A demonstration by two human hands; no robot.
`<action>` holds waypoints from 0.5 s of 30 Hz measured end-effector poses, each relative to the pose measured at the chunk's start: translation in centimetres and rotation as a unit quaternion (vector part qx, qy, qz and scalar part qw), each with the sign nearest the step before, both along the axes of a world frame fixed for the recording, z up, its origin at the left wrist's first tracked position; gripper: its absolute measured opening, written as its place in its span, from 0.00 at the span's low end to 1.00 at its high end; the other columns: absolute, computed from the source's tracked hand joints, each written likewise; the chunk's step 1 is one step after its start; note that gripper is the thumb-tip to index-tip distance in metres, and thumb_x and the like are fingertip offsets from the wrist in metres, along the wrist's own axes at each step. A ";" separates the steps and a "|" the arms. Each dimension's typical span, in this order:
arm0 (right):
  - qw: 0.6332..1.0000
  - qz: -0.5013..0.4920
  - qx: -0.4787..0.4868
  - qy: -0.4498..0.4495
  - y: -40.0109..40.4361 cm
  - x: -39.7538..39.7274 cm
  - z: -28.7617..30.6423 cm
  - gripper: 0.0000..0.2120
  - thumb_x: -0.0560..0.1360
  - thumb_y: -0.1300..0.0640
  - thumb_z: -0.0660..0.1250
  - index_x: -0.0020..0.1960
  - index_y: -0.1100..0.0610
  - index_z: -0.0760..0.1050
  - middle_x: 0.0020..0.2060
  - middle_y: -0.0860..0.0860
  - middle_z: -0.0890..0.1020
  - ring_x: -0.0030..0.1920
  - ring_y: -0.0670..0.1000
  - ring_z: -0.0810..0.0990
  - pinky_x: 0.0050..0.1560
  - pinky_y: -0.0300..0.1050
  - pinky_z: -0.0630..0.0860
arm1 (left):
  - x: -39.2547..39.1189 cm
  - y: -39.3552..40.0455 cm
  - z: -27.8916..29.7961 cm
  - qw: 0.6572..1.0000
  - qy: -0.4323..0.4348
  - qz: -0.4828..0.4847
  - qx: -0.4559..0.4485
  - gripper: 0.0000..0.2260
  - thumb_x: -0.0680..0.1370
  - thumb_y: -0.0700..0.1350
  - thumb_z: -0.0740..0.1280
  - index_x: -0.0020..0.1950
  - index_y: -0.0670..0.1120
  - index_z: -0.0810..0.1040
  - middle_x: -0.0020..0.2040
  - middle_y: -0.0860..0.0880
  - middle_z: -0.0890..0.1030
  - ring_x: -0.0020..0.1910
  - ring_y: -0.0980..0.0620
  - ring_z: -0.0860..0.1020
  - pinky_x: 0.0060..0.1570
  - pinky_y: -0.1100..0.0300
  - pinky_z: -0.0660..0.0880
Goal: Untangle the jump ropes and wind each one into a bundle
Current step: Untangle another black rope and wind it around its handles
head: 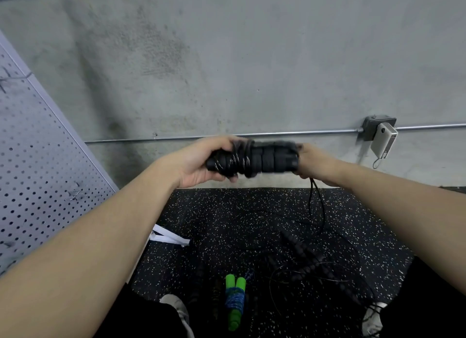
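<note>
I note one green-handled rope (235, 301) bundled on the floor, my left hand (201, 161) and right hand (309, 161) gripping black handles (262, 158) mid-wind, further black ropes (310, 259) tangled below.

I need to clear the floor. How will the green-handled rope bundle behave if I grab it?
The green-handled rope bundle should lift as one piece, since blue cord is wound tightly round both handles. The handles look like foam, so probably light and grippy. Being round, it might roll.
</note>
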State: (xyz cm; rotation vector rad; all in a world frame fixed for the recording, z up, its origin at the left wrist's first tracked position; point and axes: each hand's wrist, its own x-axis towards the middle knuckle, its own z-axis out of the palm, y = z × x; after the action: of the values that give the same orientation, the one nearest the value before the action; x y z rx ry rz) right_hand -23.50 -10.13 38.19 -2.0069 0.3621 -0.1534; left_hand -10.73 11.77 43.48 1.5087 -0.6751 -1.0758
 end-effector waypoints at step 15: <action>0.995 0.049 0.074 0.051 2.3 0.7 1.3 0.15 0.84 0.46 0.52 0.44 0.53 0.69 0.27 0.46 0.65 0.25 0.45 0.58 0.24 0.38 0.53 | -1.6 -2.2 -2.9 0.975 -0.156 0.136 0.075 0.19 0.82 0.39 0.63 0.71 0.55 0.70 0.58 0.41 0.80 0.41 0.43 0.86 0.44 0.43 0.84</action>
State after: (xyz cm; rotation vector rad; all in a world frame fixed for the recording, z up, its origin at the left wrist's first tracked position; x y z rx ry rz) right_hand -22.80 -7.87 39.50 -1.8849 0.3293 0.0372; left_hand -12.34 9.56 40.62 1.8640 -0.5881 -0.7000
